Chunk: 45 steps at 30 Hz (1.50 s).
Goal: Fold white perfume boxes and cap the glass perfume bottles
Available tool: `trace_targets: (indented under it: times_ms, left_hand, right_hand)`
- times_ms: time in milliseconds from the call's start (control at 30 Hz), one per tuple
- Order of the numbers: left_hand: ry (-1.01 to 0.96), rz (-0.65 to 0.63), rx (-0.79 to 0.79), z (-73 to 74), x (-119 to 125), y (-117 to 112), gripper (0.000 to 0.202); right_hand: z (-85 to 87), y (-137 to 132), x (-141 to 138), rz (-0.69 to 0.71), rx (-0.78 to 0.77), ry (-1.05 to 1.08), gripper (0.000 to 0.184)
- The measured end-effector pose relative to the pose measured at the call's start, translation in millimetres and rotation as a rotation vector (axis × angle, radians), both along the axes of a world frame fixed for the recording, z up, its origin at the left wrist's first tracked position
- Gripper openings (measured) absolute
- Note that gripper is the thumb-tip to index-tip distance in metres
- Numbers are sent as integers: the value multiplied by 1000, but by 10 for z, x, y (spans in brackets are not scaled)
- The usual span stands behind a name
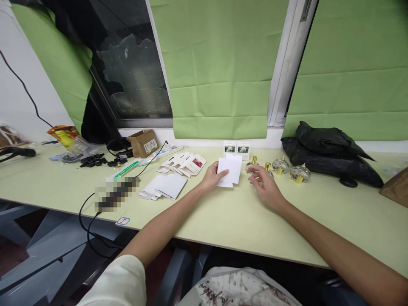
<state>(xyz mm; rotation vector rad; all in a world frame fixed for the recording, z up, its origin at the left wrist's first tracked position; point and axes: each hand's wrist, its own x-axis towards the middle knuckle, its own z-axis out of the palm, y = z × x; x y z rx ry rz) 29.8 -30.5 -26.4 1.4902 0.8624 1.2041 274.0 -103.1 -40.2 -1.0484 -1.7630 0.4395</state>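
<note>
My left hand (213, 175) holds a flat white folded carton (230, 170) by its left edge, lifted a little above the pale green table (223, 221). My right hand (265, 187) hovers just right of the carton with fingers loosely curled and nothing in them. Right behind it stand several small round glass bottles with gold caps (280, 165). Two small white printed boxes (236, 149) stand upright at the back by the wall.
A pile of flat white cartons (165, 187) and a fan of printed cards (185, 163) lie left of my hands. Further left are a cardboard box (143, 143), black cables and clips (95, 160). A black bag (331, 155) lies at right.
</note>
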Motion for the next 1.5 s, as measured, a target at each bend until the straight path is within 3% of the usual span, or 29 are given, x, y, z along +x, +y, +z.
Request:
trace_targets:
  times_ms: [133, 533, 833, 1133, 1400, 1500]
  left_hand:
    - [-16, 28, 41, 45, -13, -10, 57]
    - [-7, -104, 42, 32, 45, -75, 61]
    - [30, -73, 59, -27, 42, -53, 55]
    - [58, 1, 117, -140, 42, 21, 49]
    - [122, 45, 164, -163, 32, 38, 44]
    - [160, 116, 187, -166, 18, 47, 37]
  right_hand:
    - [14, 2, 15, 0, -4, -41, 31]
    - [-95, 96, 19, 149, -188, 52, 40]
    - [-6, 37, -19, 247, -358, 213, 55]
    - [20, -17, -28, 270, -362, 194, 65]
    - [39, -25, -22, 302, -372, 235, 60]
    - [46, -21, -9, 318, -379, 240, 54]
